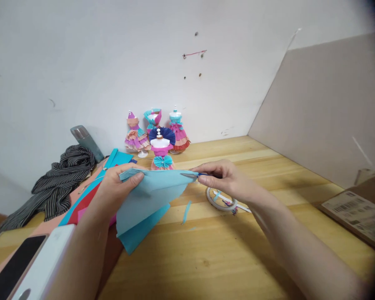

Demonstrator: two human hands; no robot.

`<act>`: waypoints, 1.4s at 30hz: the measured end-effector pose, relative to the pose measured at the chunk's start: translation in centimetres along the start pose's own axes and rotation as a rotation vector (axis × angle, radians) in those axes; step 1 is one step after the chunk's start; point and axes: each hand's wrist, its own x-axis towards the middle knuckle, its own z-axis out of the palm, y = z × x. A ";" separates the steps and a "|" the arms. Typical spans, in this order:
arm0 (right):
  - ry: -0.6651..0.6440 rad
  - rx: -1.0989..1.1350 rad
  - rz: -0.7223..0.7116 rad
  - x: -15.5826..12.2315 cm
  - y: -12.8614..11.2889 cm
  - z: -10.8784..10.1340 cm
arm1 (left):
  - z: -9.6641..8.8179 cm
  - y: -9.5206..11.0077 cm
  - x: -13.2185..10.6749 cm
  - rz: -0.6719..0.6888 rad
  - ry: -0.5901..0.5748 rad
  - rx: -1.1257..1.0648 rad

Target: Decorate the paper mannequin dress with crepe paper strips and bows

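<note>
A thin, creased blue paper sheet (153,193), paler above, brighter below, hangs over the grainy wooden table (218,258). The left hand (120,179) pinches its far left edge; the right hand (220,173), fingers curled, grips metal scissors (190,175) at its far right corner.

A plain, smooth, pale grey-white wall (96,54) fills the upper part of the view; a loose cluster of small, dark, round holes (196,34) marks it above the middle, with a thin pinkish-red strand (195,53) slanting between two of them; faint grey scuffs (52,102) show farther left and low down near the table; on the right stands a flat, pinkish-grey upright panel (321,108), its top edge sloping and a pale streak on its face; the light-brown wooden tabletop (212,258), banded with yellowish grain, reaches back to the wall; soft light falls over everything, its source out of view.
</note>
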 end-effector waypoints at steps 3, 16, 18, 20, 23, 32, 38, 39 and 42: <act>0.012 0.000 0.000 0.0 0.2 0.0 | 0.0 0.1 0.0 -0.013 0.005 -0.010; 0.031 -0.060 -0.005 0.1 0.3 0.0 | -0.2 0.3 0.0 -0.026 0.047 -0.011; 0.034 -0.063 0.001 0.1 0.3 0.0 | -0.2 0.2 0.1 -0.029 0.042 -0.032; 0.038 -0.059 0.018 0.1 0.2 0.0 | -0.2 0.1 0.2 -0.014 0.038 -0.028; 0.046 -0.057 0.044 0.1 -0.1 0.1 | -0.3 0.0 0.3 -0.004 0.029 -0.006; 0.074 -0.080 0.028 0.0 0.1 0.3 | -0.1 0.4 0.2 -0.014 0.067 -0.037; 0.088 -0.094 0.047 0.1 0.1 0.5 | 0.0 0.2 0.3 -0.018 0.036 -0.065; 0.091 -0.087 0.048 0.1 0.1 0.5 | 0.0 0.1 0.3 -0.010 0.039 -0.057; 0.088 -0.062 0.034 0.0 0.1 0.5 | -0.1 0.1 0.3 0.003 0.045 -0.039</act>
